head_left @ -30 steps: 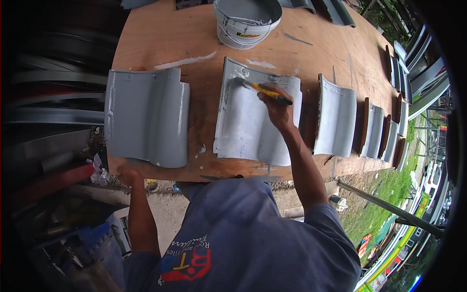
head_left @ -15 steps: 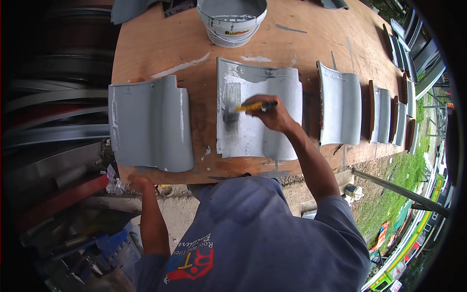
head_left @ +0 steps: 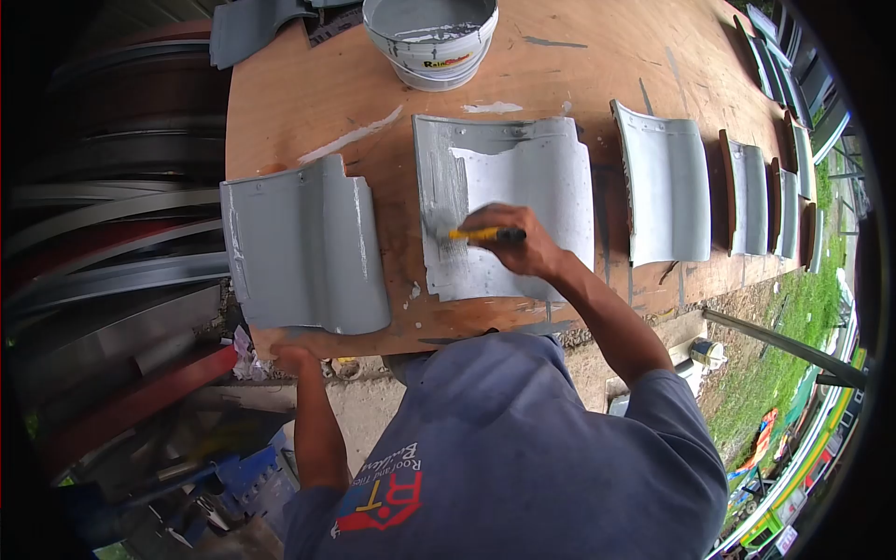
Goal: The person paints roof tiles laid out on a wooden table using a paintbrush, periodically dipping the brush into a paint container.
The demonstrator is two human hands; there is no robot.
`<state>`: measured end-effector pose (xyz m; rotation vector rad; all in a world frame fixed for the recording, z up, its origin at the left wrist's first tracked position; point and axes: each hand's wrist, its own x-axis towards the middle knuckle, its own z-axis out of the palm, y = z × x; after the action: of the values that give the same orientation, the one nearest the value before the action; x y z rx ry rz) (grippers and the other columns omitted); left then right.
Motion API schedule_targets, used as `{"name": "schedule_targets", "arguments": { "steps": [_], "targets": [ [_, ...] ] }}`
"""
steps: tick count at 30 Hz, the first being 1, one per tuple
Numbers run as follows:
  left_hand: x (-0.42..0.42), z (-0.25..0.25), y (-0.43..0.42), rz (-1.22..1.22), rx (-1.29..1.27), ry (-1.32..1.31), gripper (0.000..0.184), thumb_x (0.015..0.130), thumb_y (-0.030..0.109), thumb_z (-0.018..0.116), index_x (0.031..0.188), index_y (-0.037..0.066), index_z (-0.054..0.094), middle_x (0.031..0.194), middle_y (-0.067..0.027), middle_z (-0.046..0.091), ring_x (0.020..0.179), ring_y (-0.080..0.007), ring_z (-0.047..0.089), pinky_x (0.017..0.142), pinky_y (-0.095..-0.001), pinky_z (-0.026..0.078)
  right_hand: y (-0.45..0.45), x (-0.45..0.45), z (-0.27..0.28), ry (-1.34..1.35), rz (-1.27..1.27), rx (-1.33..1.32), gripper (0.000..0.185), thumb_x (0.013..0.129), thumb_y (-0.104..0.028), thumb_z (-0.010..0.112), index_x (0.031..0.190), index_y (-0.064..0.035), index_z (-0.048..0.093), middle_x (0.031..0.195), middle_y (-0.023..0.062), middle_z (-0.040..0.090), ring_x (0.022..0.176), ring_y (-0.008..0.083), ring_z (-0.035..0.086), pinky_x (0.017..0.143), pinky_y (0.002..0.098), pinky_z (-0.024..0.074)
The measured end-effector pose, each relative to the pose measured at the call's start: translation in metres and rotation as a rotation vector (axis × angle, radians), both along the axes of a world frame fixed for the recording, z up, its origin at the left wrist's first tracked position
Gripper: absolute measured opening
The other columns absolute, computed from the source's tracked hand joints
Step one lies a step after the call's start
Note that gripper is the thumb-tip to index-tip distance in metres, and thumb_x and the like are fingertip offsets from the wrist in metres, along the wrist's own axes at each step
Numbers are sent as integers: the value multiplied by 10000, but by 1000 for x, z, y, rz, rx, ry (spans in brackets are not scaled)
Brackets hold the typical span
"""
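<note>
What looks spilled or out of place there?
A long pale paint-like smear marks the brown wooden tabletop, away from the curved, partly grey-coated tile, and dark drips streak the round white bucket: stray paint, apparently. Nothing looks tipped over.

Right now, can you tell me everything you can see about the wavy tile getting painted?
The pale, wavy roof tile looks hard, perhaps clay or concrete. It lies curved on the brown wooden table, with a stepped notch at its upper right corner. Wet-looking grey paint covers its top edge and runs in streaks down its left side; the rest is whitish with tiny dark specks. The yellow-and-black-handled paintbrush, held in the right hand, touches its left part.
</note>
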<state>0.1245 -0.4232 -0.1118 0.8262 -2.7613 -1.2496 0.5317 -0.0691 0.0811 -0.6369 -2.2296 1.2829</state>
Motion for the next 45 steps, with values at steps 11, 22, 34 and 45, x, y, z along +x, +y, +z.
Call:
{"name": "schedule_targets", "arguments": {
  "steps": [11,22,34,45],
  "targets": [
    [8,12,4,-106,99,-34,733,974,465,478,1225,-219,553,1233,-381,639,1096,-492,678,913,-577,569,56,-50,24,51,-180,50,163,883,-48,746,1044,-31,751,977,173,754,856,329,732,761,373,566],
    [10,22,13,11,-99,-50,761,988,526,431,1263,-174,547,1257,-391,619,1164,-521,637,1017,-608,496,-21,-21,30,-85,320,373,421,744,4,734,1161,-47,703,1061,131,704,955,332,682,783,434,593],
    [23,46,32,47,-9,-95,753,975,531,416,1343,-117,522,1306,-353,605,1175,-509,626,1017,-596,501,-16,-18,25,-65,186,110,288,829,11,786,1110,-29,739,1050,153,740,950,344,705,810,415,590],
    [12,30,19,20,10,-84,746,980,538,412,1330,-110,533,1317,-347,602,1188,-496,626,1033,-584,499,-40,-4,42,-86,338,313,557,642,2,813,1185,-27,693,1105,139,711,955,327,684,792,422,592]
  ]
}}
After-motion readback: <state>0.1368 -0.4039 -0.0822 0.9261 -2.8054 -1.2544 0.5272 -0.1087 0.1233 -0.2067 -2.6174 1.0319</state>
